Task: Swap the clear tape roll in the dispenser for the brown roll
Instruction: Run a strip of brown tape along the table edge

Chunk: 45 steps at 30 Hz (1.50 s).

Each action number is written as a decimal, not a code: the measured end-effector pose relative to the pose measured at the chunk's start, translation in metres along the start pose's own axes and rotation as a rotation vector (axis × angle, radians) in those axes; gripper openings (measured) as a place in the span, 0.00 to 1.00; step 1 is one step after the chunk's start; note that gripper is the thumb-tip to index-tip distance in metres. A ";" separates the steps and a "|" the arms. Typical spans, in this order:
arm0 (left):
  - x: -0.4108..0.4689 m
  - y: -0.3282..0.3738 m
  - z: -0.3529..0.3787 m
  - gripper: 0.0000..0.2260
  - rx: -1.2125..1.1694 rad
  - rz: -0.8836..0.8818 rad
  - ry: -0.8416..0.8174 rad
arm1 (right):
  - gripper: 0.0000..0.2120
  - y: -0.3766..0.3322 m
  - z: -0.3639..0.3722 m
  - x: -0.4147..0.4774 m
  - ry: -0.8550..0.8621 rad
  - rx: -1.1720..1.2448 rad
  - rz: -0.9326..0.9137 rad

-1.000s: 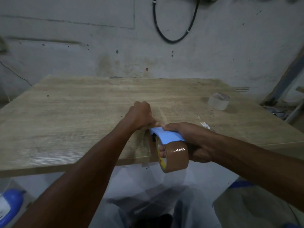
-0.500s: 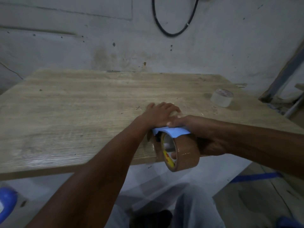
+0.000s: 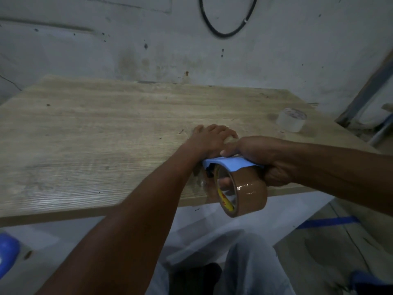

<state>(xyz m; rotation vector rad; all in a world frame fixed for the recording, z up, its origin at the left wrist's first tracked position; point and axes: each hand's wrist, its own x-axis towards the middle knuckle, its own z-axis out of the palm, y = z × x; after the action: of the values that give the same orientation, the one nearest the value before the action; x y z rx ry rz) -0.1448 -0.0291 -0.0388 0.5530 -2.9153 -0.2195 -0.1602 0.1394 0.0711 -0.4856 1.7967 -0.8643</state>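
The blue tape dispenser (image 3: 229, 163) hangs over the table's near edge with the brown roll (image 3: 248, 194) mounted in it. My right hand (image 3: 265, 158) grips the dispenser's handle, thumb on the blue top. My left hand (image 3: 212, 141) lies flat on the wooden table (image 3: 95, 145) just beyond the dispenser's front, fingers spread, pressing down; a glossy strip of tape seems to run under it. The clear tape roll (image 3: 291, 119) stands alone at the table's far right.
A grey wall with a hanging black cable (image 3: 225, 33) backs the table. A blue object (image 3: 7, 252) sits on the floor at the lower left, a blue floor stripe (image 3: 327, 221) at the right. My knees are below the table edge.
My left hand went from a fist at the dispenser's front to a flat palm pressed on the table. The dispenser with the brown roll shifted slightly right and toward me.
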 end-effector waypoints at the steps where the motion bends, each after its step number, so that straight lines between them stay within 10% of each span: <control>1: 0.000 0.000 0.000 0.26 -0.004 0.002 0.003 | 0.16 0.001 0.000 0.001 -0.003 -0.001 0.005; 45: -0.032 0.040 -0.002 0.30 -0.122 -0.077 0.028 | 0.08 0.041 0.001 -0.033 -0.023 0.073 0.023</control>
<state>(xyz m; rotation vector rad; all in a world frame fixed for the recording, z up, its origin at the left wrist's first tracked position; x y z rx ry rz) -0.1288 0.0196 -0.0339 0.6436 -2.8328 -0.3933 -0.1435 0.1887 0.0607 -0.4258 1.7399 -0.9013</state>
